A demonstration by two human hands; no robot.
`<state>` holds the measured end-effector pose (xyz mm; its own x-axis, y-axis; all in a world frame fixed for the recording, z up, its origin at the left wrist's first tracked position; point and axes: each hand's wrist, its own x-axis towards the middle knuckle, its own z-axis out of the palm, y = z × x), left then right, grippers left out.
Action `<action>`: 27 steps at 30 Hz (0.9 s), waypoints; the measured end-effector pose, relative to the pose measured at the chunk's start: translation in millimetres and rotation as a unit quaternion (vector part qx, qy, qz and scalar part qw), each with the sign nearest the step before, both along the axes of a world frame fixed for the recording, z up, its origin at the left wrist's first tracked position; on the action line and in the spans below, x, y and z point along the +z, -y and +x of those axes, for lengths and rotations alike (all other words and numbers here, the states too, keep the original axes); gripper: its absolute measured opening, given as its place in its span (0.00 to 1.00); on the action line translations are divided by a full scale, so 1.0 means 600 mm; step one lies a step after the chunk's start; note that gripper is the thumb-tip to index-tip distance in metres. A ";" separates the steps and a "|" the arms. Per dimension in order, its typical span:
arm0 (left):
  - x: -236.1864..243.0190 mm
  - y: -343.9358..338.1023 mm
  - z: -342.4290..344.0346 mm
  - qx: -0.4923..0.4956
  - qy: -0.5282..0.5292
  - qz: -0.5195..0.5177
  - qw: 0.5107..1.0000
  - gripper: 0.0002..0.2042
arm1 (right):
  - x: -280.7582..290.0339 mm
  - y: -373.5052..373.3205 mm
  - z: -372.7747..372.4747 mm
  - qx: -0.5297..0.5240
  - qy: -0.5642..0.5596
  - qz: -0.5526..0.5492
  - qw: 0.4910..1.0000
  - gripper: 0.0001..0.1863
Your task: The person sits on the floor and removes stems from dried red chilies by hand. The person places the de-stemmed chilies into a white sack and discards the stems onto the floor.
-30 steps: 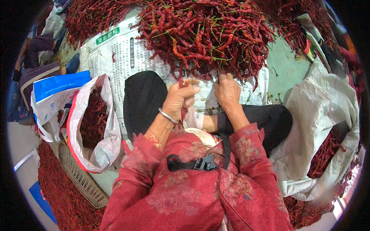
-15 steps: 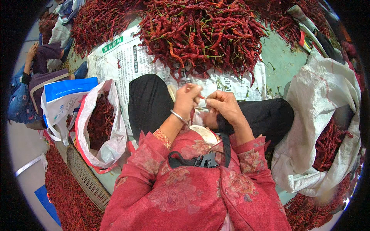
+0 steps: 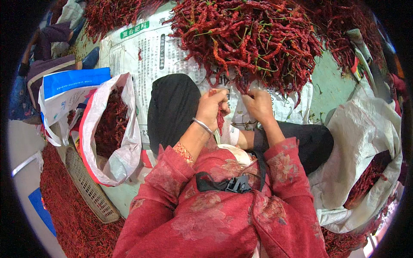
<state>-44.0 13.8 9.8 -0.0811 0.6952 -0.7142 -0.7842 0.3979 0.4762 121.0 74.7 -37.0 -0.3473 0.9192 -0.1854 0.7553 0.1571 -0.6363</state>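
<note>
A red coat [image 3: 206,219] with flowers on it fills the near middle. Past it, a big white sheet [image 3: 124,69] with print lies flat on the green floor [image 3: 331,84]. On the far part of the sheet sits a tall pile of red peppers [image 3: 249,38], some with green stems. On the right is a white sack [image 3: 350,124], its mouth open, with dark red peppers inside. Another red pile [image 3: 77,210] spreads out at the near left. Two legs in black pants [image 3: 172,112] bend out to the left and right. On the left stands a white bag [image 3: 131,142] with a red edge, and it has peppers in it too. A long basket [image 3: 90,185] full of little holes sits just nearer than the bag.

The left hand [image 3: 212,109] is curled up, with its fingers wrapped around a few red peppers [image 3: 220,122] that poke out. The right hand [image 3: 259,105] is at the near edge of the tall pile, fingers bent. I cannot tell if they pinch a pepper. A shiny bracelet [image 3: 201,125] goes around the left wrist.
</note>
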 end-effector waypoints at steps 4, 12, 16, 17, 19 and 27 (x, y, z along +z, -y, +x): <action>-0.012 0.012 0.015 -0.108 -0.022 0.013 0.994 0.07 | 0.065 0.045 0.037 -0.087 -0.193 -0.218 0.953 0.12; 0.016 0.015 0.050 -0.243 0.044 0.096 0.964 0.10 | 0.114 0.119 0.066 -0.124 -0.340 -0.253 0.897 0.11; 0.025 0.026 0.060 -0.294 0.059 0.095 0.949 0.12 | 0.124 0.146 0.060 -0.104 -0.323 -0.206 0.918 0.09; 0.028 0.027 0.061 -0.299 0.037 0.102 0.948 0.11 | 0.130 0.150 0.061 -0.092 -0.294 -0.175 0.935 0.09; 0.041 0.031 0.064 -0.296 0.007 0.102 0.950 0.10 | 0.145 0.151 0.066 -0.101 -0.289 -0.192 0.932 0.10; 0.069 0.033 0.069 -0.336 -0.083 0.130 0.929 0.05 | 0.124 0.115 0.082 -0.141 -0.340 -0.120 0.922 0.11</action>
<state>-2.3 -6.3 50.9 0.3394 0.7766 -0.5308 -0.3077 0.6248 0.7176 170.4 5.9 37.3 -0.2114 0.9517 -0.2228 0.1574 -0.1918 -0.9687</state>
